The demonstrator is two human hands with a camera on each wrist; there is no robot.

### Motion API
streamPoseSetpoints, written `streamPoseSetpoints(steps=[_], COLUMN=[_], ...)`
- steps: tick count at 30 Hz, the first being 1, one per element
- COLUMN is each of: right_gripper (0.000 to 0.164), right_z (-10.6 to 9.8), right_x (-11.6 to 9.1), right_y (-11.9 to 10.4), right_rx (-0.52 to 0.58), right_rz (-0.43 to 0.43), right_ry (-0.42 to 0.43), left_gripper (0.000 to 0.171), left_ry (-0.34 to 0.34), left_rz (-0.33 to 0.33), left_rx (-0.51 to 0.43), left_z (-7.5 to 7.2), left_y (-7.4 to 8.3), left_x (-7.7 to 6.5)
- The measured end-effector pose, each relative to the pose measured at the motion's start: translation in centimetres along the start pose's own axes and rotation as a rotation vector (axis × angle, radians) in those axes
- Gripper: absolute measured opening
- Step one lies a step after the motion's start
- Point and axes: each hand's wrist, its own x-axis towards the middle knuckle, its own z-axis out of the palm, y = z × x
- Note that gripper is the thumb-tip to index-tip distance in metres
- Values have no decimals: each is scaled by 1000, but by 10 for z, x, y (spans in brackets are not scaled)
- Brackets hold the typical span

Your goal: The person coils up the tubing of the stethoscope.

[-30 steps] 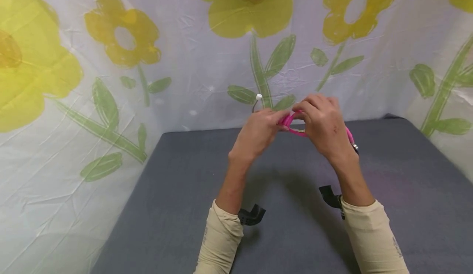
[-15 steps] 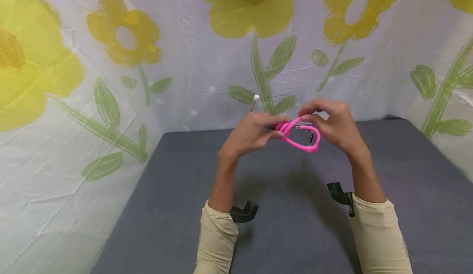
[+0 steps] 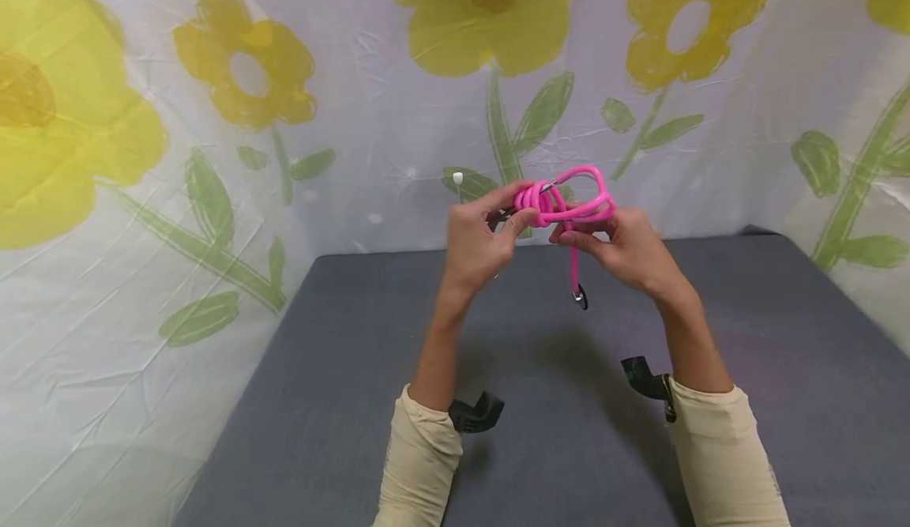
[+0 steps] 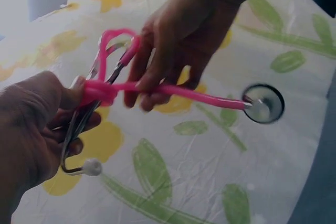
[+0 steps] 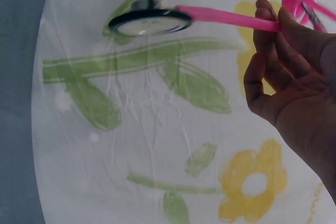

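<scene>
A stethoscope with bright pink tubing (image 3: 593, 209) is held up above the far part of the table. Its tube is wound in several turns around the metal ear tubes (image 4: 80, 124). My left hand (image 3: 478, 242) pinches the wound coil between thumb and fingers, and a white ear tip (image 4: 92, 167) sticks out past that hand. Between thumb and fingertips my right hand (image 3: 626, 252) pinches the free length of tube just beside the coil. From there the tube ends in the round, dark-rimmed chest piece (image 5: 150, 22), which hangs below the hands in the head view.
A grey cloth-covered table (image 3: 554, 432) lies under both arms. Behind and to the sides hangs a white curtain (image 3: 370, 132) printed with yellow flowers. Black wrist mounts (image 3: 478, 413) jut from both forearms.
Both hands have turned the stethoscope, and its pink loop now points up and right. The right hand has shifted from the loop to the tube's free end, and the chest piece now hangs down.
</scene>
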Motion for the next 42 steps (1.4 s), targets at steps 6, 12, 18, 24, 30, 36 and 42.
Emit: streamPoseSetpoints(steps=[6,12,18,24,30,36,42], right_gripper=[23,29,35,28,21,28,22], right_z=[1,3,7,10,9,11,20], right_x=[2,4,5,1,-4,-3,1], right_y=[-3,-6,-16,-31,-39,-37,-33], right_rx=[110,109,51,-14,71,297,427], right_rz=[90,131,133,107,12,-23,5], right_ry=[-34,-66,-135,-102,-60,-15,112], left_gripper=[38,37,37,38,36,36,37], left_ry=[115,209,298,291,232,227,242], left_rz=[0,18,46,116,170,174,182], left_rx=[33,127,287,473,613,638,638], left_z=[11,15,14,13,16,16,16], left_y=[5,6,5,3,3,6,8], left_x=[0,0,-2,-3,-3,-3,-3])
